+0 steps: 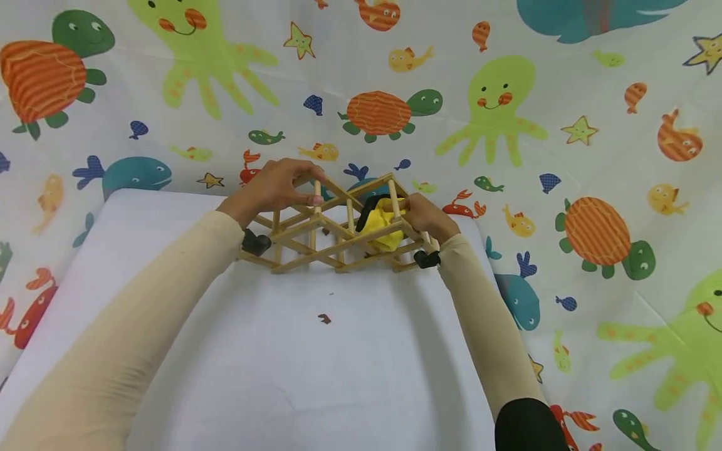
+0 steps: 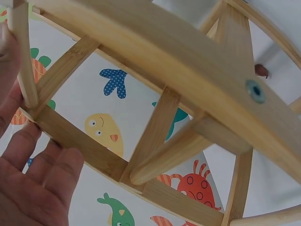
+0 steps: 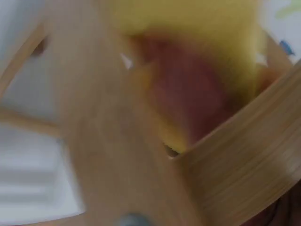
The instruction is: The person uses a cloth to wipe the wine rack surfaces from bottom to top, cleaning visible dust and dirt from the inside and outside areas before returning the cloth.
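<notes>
A folding wooden lattice rack [image 1: 316,254] of crossed slats and round dowels stands near the back of the white table. My left hand [image 1: 282,185] grips its upper left end, thumb in front by a dowel. In the left wrist view, the fingers [image 2: 63,172] curl at the edge of a slat. Inside the right part of the rack, my right hand [image 1: 425,216] holds a bunched yellow cloth [image 1: 383,228] among the slats. A black piece [image 1: 369,210] shows along the cloth's left side. The right wrist view is blurred, with the yellow cloth [image 3: 197,19] behind wide slats.
Brown flakes [image 1: 324,318] lie on the white tabletop [image 1: 316,382] in front of the rack. A curtain [image 1: 350,69] printed with sea animals hangs right behind the table. Black wrist cameras [image 1: 256,243] sit close to the rack's ends.
</notes>
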Tool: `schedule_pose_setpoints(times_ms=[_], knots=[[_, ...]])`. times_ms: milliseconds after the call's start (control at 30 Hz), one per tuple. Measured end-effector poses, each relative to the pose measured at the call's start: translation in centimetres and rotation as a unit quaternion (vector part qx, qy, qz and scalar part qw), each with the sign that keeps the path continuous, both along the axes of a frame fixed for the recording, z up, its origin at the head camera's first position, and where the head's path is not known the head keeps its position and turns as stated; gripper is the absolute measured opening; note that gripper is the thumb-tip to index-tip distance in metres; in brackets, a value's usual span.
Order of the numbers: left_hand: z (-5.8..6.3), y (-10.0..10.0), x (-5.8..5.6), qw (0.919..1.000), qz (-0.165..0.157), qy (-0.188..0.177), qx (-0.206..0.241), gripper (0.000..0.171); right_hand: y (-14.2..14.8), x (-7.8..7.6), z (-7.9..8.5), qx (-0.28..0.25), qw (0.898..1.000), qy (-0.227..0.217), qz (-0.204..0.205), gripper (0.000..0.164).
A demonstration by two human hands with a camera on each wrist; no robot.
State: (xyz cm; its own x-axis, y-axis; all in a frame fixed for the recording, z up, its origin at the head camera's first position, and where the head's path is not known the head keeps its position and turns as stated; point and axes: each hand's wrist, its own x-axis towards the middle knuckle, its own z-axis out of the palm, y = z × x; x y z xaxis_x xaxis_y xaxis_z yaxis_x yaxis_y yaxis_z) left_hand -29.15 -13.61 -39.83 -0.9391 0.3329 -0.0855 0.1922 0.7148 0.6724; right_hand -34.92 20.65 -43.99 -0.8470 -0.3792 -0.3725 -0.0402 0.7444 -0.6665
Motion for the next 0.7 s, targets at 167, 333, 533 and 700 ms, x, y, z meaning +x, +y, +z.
schedule_pose_setpoints(times_ms=[167,333,533,700], knots=[[0.0,-0.1,0.2,1.0,-0.001,0.004,0.004,0.049,-0.7,-0.4,1.1,0.119,0.991,0.012,0.056,0.031],[-0.2,-0.2,0.5,1.0,0.005,0.004,0.005,0.05,-1.2,-0.6,1.3,0.156,0.982,-0.017,0.101,0.04],[-0.5,-0.1,0.9,0.9998,-0.002,0.016,0.014,0.049,-0.3,-0.8,-0.1,0.035,0.992,-0.021,0.12,0.022],[-0.4,-0.3,0.7,0.9995,-0.004,0.024,0.019,0.048,-0.2,-0.8,-0.8,-0.103,0.987,-0.004,0.123,0.014]])
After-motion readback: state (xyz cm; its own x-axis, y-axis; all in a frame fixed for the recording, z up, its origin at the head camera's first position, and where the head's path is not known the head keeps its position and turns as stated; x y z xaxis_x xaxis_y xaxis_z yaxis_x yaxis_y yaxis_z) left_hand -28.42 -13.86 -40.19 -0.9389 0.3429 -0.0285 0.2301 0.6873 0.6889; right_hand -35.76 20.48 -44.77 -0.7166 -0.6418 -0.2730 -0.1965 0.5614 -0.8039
